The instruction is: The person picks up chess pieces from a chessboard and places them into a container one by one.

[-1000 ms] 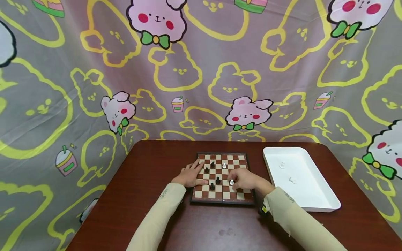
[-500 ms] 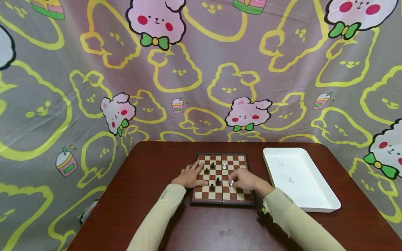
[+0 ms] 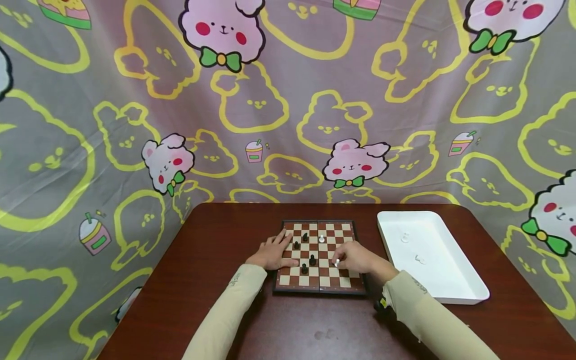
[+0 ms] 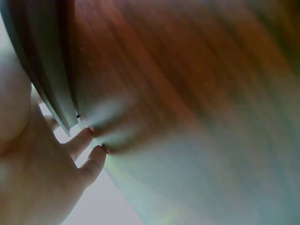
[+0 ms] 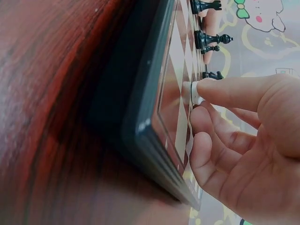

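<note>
A folding chessboard point(image 3: 332, 283) lies on the table. My left hand point(image 3: 271, 253) rests spread over its left edge, thumb on the squares; in the left wrist view two fingertips touch the tabletop beside the board's dark side point(image 4: 44, 56). Over the right half, my right hand point(image 3: 357, 257) pinches a white chess piece point(image 3: 337, 262) between thumb and fingers. The right wrist view shows that piece's white base point(image 5: 195, 93) right at the squares, its upper part hidden by fingers. Black pieces, among them a bishop point(image 5: 213, 40) and a rook point(image 5: 206, 6), stand on the left half.
Farther back on the board stands another white piece point(image 3: 321, 239). Right of the board is a white tray point(image 3: 454, 285), with small white pieces point(image 3: 420, 259) lying in it. The brown table point(image 3: 225, 235) ends at a patterned cloth point(image 3: 297, 120) behind.
My right hand has shifted slightly right across the board, and the white chess piece has moved with it onto another spot. My left hand stays in place.
</note>
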A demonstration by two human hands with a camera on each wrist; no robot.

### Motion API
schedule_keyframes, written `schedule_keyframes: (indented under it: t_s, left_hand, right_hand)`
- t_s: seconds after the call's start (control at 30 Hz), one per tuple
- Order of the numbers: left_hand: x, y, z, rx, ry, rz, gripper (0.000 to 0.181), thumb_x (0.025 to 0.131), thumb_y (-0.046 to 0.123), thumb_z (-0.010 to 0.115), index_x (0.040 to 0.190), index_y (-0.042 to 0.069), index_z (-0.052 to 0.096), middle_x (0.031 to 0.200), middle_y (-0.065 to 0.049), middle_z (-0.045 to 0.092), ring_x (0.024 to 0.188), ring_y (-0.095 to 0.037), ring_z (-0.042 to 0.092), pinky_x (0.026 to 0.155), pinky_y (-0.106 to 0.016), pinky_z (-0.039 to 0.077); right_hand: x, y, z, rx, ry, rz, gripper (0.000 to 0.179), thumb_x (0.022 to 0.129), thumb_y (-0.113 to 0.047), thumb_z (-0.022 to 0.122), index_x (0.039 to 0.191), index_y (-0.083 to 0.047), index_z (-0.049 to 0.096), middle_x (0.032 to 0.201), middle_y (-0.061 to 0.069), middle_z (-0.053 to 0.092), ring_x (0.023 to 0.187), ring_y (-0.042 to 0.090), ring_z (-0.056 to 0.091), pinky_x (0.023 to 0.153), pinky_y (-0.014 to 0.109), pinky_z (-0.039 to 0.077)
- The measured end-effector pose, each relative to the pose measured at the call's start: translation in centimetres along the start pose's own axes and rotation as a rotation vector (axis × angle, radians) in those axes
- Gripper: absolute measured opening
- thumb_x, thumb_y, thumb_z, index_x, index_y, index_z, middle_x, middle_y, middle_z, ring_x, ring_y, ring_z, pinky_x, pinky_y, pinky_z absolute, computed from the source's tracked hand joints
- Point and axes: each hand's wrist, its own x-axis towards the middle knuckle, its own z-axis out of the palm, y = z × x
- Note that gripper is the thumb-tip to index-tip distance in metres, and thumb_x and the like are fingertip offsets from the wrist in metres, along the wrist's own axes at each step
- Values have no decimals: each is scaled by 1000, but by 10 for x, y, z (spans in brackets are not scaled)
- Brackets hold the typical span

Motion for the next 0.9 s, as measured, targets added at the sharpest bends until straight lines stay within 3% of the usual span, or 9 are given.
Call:
schedule_keyframes:
  t_s: [0.4,0.53,0.7,0.9]
  left_hand:
    - [1,-2,3,0,10,3,92,85,67,51,154,21,13,159,-6,2,137,-39,21,104,-59,24]
    - [1,-2,5,2,15,4,91,85,68,51,154,20,15,159,-7,3,137,-39,22,104,-58,24]
    - [0,-1,3,-4,22,5,91,85,67,51,154,20,15,159,-6,2,137,-39,22,104,-59,24]
    - [0,-1,2,-3,21,4,91,85,67,52,154,20,15,159,-7,3,136,-39,23,104,-59,24]
  right_hand:
    - [-9,7,-7,50,21,86,12,81,-2,70,78,-13,71,77,-7,65,64,9,53,56,27,45]
    - [-12,7,-13,37,20,112,10,84,-4,69,81,-13,72,84,-3,67,68,9,54,58,28,45]
    - [-16,10,-23,16,44,112,6,86,-6,68,85,-10,72,92,0,68,71,10,53,61,30,45]
    - [-22,16,-31,17,66,110,6,88,-12,68,85,-9,72,89,-2,67,67,11,52,61,31,43]
